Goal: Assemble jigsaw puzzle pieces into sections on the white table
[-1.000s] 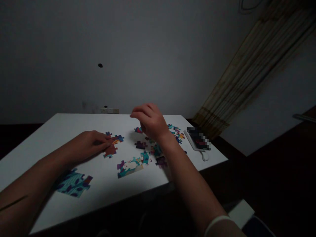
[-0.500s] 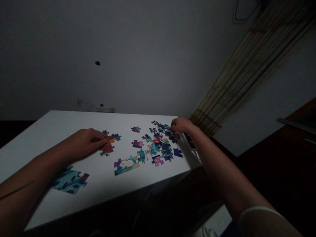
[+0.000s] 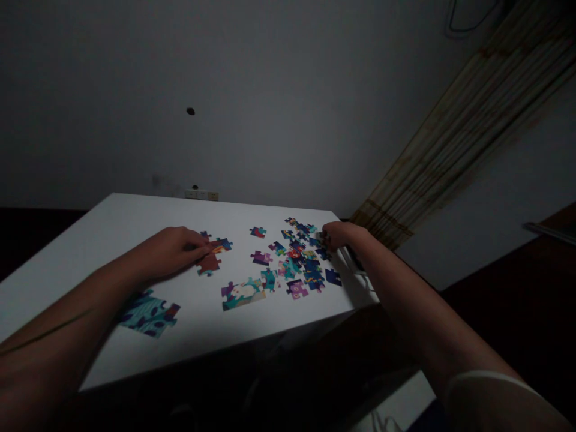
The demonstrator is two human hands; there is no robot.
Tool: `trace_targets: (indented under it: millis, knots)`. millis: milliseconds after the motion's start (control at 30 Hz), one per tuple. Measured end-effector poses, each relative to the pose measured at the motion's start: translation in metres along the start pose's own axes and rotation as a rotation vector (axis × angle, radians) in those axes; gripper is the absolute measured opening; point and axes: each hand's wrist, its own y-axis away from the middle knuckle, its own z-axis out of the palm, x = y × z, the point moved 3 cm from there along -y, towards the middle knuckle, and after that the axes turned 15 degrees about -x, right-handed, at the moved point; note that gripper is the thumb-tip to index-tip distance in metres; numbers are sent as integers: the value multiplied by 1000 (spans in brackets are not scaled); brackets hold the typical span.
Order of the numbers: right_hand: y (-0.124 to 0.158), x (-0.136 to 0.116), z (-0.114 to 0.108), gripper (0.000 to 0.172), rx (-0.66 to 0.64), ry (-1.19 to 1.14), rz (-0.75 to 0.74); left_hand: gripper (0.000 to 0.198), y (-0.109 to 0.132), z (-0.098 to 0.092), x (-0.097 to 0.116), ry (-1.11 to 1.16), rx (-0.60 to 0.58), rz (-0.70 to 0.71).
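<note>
My left hand (image 3: 182, 251) rests on the white table with its fingertips on a joined orange and blue puzzle section (image 3: 209, 263). At the right end of a loose pile of puzzle pieces (image 3: 294, 255), my right hand (image 3: 339, 235) has its fingers curled down among dark blue pieces; whatever they pinch is hidden. A joined section with a white animal (image 3: 243, 293) lies nearer the front edge. Beside my left forearm is a teal leaf-patterned section (image 3: 150, 314), partly covered by the arm. A purple piece (image 3: 261, 258) and a red and blue piece (image 3: 258, 231) lie singly between the hands.
The white table (image 3: 148, 219) stands near a grey wall with a socket strip (image 3: 201, 195). A dark object with a pale edge lies under my right wrist at the table's right edge. A curtain (image 3: 432, 138) hangs at the right.
The view has shifted, so the table and pieces appear farther right. My right hand has moved slightly nearer over the pile's right side, its fingers now lower. My left hand remains on the orange section.
</note>
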Motion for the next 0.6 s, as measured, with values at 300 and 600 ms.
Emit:
trace_targets:
  millis: [300, 600]
  knots:
    - [20, 6, -16, 29, 109, -184, -77, 43, 0, 0, 0, -29, 6, 33]
    - [55, -122, -36, 44, 288, -872, -895, 29, 7, 7, 7, -22, -1, 213]
